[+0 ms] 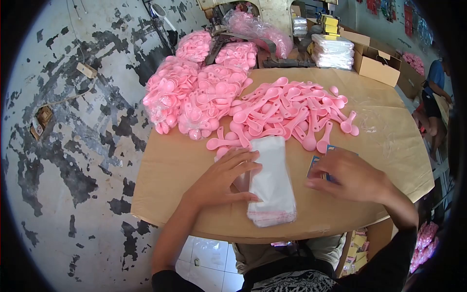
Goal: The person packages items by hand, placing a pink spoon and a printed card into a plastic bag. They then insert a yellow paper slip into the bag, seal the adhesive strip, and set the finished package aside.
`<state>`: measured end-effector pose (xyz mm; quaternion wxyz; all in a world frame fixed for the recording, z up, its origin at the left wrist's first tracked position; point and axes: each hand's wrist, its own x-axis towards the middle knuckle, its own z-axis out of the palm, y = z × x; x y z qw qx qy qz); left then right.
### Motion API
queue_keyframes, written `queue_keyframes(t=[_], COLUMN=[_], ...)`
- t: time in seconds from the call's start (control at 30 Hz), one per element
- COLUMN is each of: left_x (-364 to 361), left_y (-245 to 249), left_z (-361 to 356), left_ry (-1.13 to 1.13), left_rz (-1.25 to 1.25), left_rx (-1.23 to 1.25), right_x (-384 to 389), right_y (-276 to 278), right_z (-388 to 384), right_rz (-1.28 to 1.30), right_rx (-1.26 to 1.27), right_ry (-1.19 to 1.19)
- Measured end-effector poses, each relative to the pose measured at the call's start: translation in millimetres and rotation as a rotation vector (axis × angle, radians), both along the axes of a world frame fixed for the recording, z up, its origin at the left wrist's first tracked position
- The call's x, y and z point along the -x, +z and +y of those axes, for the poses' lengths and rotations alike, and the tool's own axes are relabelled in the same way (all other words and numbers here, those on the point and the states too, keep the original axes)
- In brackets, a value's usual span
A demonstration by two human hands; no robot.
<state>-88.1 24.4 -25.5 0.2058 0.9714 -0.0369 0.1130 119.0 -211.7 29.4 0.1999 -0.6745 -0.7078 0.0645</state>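
A stack of clear plastic bags (273, 177) lies on the brown-covered table in front of the body. My left hand (228, 176) rests at the stack's left edge, fingers apart, with the fingertips touching the plastic. To the right, my right hand (348, 176) is over some blue cards (313, 164), slightly blurred, its fingers bent around their edges; how firmly it grips them is hidden. Behind both hands spreads a loose pile of pink measuring spoons (292, 109). A few spoons lie close to the top of the bag stack.
Filled bags of pink spoons (211, 100) stand at the back left. Wrapped plastic packs (332, 51) and an open cardboard box (377, 65) are at the back right. The table (194, 224) has a curved front edge. Another person (433, 97) is at the far right.
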Motion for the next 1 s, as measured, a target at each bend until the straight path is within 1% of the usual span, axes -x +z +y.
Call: queue_keyframes(t=[0.1, 0.2, 0.3, 0.33, 0.4, 0.5, 0.53, 0.63, 0.67, 0.8, 0.9, 0.93, 1.0], left_x=[1, 2, 3, 1, -1, -2, -3, -4, -4, -5, -2, -2, -1], left_y=[-3, -4, -12, -10, -11, -10, -10, -8, -7, -5, -4, -2, 3], left_z=[2, 1, 4, 0, 2, 2, 1, -1, -1, -6, -8, -9, -9], left_ry=[0.001, -0.036, -0.195, -0.2, -0.187, -0.181, -0.178, -0.147, -0.14, -0.12, -0.106, -0.096, -0.092], left_rz=[-0.089, -0.265, -0.301, -0.349, -0.335, -0.3, -0.293, -0.255, -0.252, -0.254, -0.217, -0.204, -0.183], left_rx=[-0.066, -0.12, -0.046, -0.025, 0.0, 0.02, 0.025, 0.023, 0.023, 0.016, -0.018, -0.033, -0.086], right_x=[1, 5, -3, -4, -5, -18, -20, -30, -29, -21, -30, -36, -37], right_y=[-18, -11, -11, -10, -10, -14, -8, 5, 9, -6, -8, -8, 13], right_z=[53, 69, 71, 72, 71, 71, 71, 69, 67, 66, 64, 65, 56], right_rz=[-0.144, 0.024, 0.151, 0.15, 0.162, 0.16, 0.169, 0.223, 0.181, 0.101, 0.16, 0.155, 0.215], right_rx=[0.202, 0.199, 0.262, 0.289, 0.342, 0.18, 0.155, 0.157, 0.171, 0.24, 0.135, -0.021, -0.06], right_ry=[0.006, -0.001, -0.011, -0.022, -0.05, 0.012, -0.011, -0.014, 0.019, -0.006, 0.038, 0.098, 0.037])
